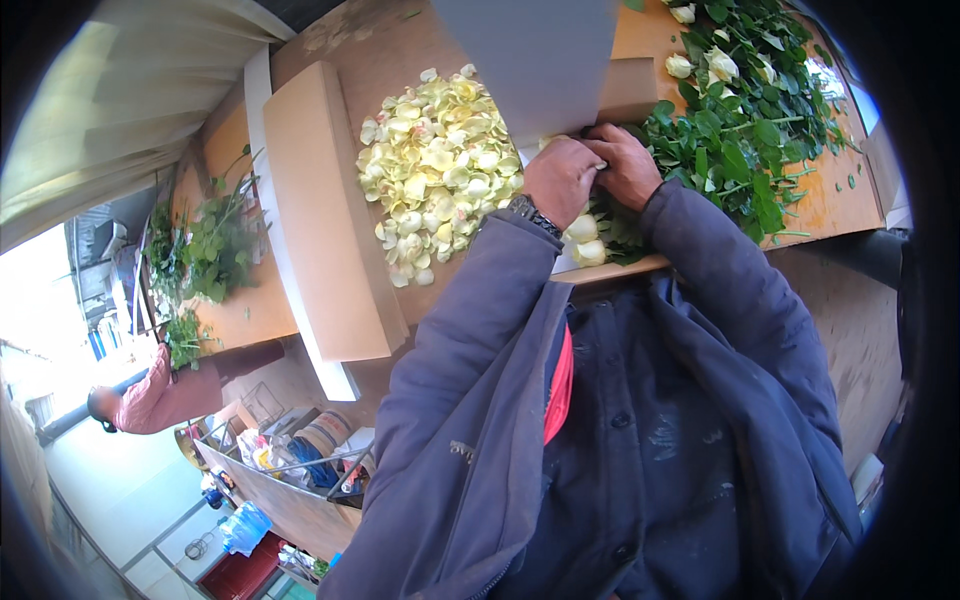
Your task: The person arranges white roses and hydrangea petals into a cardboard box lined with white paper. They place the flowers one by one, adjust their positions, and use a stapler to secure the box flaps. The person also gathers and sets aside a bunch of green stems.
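Both hands, left [560,180] and right [628,165], clutch cream roses [585,240] (leafy-stemmed).

You have two hands at the bench: your left hand [560,178] and your right hand [628,165]. One watch [533,215] sits on your left wrist. One heap of pale petals [435,170] lies there, too many to count. At least five cream roses [583,230] show among the one spread of leafy stems [745,130]. One other person [150,400] stands further off.

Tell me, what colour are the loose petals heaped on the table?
Pale creamy yellow petals, clearest in the head view.
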### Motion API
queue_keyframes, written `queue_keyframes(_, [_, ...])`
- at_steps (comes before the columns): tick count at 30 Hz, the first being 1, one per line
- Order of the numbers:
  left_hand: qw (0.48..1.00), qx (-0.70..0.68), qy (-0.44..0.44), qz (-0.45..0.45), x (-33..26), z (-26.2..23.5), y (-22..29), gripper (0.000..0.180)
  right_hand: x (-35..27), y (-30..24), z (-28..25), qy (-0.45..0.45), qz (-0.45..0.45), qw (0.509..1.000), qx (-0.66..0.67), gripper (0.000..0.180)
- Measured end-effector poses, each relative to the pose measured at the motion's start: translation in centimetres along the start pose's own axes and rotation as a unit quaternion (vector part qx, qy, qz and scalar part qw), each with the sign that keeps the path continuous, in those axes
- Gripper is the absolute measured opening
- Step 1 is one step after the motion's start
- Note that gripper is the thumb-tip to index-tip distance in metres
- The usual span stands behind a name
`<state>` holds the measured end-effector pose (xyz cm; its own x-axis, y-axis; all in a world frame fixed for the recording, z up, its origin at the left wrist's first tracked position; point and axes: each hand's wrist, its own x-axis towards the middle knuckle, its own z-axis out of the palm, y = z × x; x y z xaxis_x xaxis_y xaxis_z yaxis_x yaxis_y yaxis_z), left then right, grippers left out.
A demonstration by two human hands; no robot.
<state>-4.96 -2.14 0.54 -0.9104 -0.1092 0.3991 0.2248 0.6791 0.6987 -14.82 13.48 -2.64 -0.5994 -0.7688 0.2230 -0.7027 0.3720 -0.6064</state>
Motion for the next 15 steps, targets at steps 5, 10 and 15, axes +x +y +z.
queue_keyframes(5, [0.988, -0.104, 0.107, -0.048, -1.7, -1.9, 1.2, 0.013, 0.0, -0.4, -0.3, -0.001, 0.006, 1.0, 0.004, 0.052])
queue_keyframes(10, [0.966, 0.126, 0.16, -0.157, -6.4, -7.0, -1.7, 0.027, -0.2, -1.1, -0.9, -0.026, 0.028, 0.999, -0.02, 0.057])
queue_keyframes(15, [0.951, 0.187, 0.18, -0.168, -9.8, -8.6, -3.4, 0.032, -0.1, -1.3, -0.9, -0.035, 0.028, 0.999, -0.019, 0.062])
